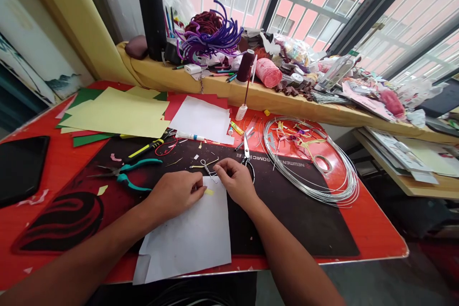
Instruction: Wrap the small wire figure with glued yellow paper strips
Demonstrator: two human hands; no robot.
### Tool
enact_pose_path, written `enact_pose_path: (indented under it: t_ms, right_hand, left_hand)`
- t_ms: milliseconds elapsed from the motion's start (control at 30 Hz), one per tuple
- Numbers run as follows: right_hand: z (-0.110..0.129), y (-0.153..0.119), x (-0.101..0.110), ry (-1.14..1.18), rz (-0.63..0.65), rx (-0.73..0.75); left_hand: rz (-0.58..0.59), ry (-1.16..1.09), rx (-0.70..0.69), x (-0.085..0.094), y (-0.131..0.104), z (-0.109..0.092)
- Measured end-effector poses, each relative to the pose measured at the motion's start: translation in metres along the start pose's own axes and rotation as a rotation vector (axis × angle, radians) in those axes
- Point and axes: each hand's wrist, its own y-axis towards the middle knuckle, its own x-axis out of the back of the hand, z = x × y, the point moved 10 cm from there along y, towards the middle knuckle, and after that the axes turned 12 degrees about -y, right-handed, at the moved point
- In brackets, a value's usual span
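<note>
My left hand (pixel 181 192) rests over the white paper sheet (pixel 195 239), its thumb and fingers pressed together. Just beside those fingertips is a small yellow paper strip (pixel 209 192); whether they pinch it is hard to see. My right hand (pixel 236 184) is closed in a pinch at the end of a small twisted wire piece (pixel 207 168), which has a loop at its top. Scissors (pixel 245 155) stand just beyond my right hand, blades pointing away. Teal-handled pliers (pixel 125 174) lie left of my left hand.
A large wire coil (pixel 344 172) lies on the right of the dark mat (pixel 287 220). Coloured paper sheets (pixel 122 112), a utility knife (pixel 145 148), a glue tube (pixel 190 136) and a small bottle (pixel 241 112) sit behind. A black tablet-like object (pixel 23 167) is at left.
</note>
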Motion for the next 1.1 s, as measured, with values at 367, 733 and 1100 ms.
enact_pose_path:
  t_ms: [367, 733, 1100]
  right_hand:
    - [-0.004, 0.000, 0.000, 0.033, -0.031, 0.007]
    - [-0.006, 0.040, 0.038, 0.163, -0.044, -0.073]
    - [-0.008, 0.153, 0.128, -0.101, -0.346, -0.047]
  left_hand:
    - [-0.007, -0.127, 0.031, 0.008, 0.002, 0.006]
    - [-0.011, -0.252, 0.108, 0.007, 0.005, 0.015]
    - [-0.010, -0.279, 0.104, 0.003, 0.009, 0.024]
